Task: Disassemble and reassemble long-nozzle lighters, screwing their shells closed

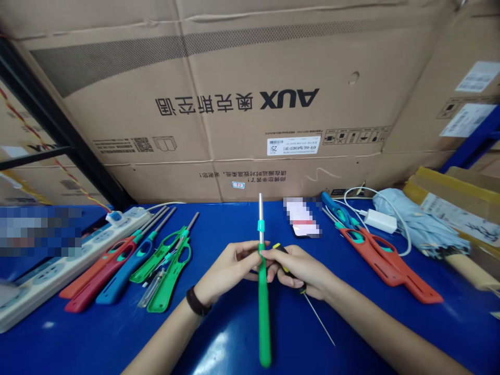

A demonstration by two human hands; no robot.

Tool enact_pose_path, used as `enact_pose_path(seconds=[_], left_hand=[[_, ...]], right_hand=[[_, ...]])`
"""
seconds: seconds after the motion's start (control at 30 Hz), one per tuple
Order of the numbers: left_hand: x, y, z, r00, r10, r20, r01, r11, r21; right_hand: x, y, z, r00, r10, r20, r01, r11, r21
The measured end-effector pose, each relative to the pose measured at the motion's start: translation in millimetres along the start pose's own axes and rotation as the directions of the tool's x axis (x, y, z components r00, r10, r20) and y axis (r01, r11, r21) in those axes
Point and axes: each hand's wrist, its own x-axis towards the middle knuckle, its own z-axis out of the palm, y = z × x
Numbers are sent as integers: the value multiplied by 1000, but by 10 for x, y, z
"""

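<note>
A long-nosed green lighter (264,317) stands edge-on in front of me, its metal tube with a turquoise collar pointing away. My left hand (228,271) is closed around its middle, thumb against the near side. From the other side my right hand (304,265) is closed too, its thumb touching the lighter. Tucked in the right hand is a screwdriver (318,317) with a yellow and black handle, its thin shaft slanting down to the right. Some fingertips are hidden behind the lighter.
To the left lie red and blue lighters (127,271), an opened green lighter casing (170,276) and a white power strip (74,255). Orange lighters (386,255), a white charger (379,221) and a folded umbrella (422,224) are right. A phone (302,216) lies ahead, before a large carton (234,62).
</note>
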Motion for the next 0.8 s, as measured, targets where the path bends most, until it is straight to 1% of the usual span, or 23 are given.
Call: enact_pose_path(seconds=[0.07,0.13,0.3,0.37,0.47,0.67,0.8], left_hand=[[-12,4,-1,999,25,35,-26,999,37],[-16,10,3,999,22,49,-25,998,60],[22,69,52,1000,-29,0,29,999,21],[51,105,71,999,-51,-2,51,999,14],[109,136,64,998,-59,32,58,998,12],[250,63,-26,983,-140,117,151,984,-95],[276,52,-9,979,-165,119,176,980,-95]], right_hand=[[4,5,10,1000,11,-4,-11,1000,29],[4,14,31,1000,5,-8,-4,998,64],[-6,32,65,997,-24,-69,35,986,162],[-5,39,59,996,-29,-87,44,984,174],[7,50,45,993,-32,-114,53,982,183],[30,52,56,981,-27,-192,64,980,189],[42,60,66,977,-15,-213,56,981,187]])
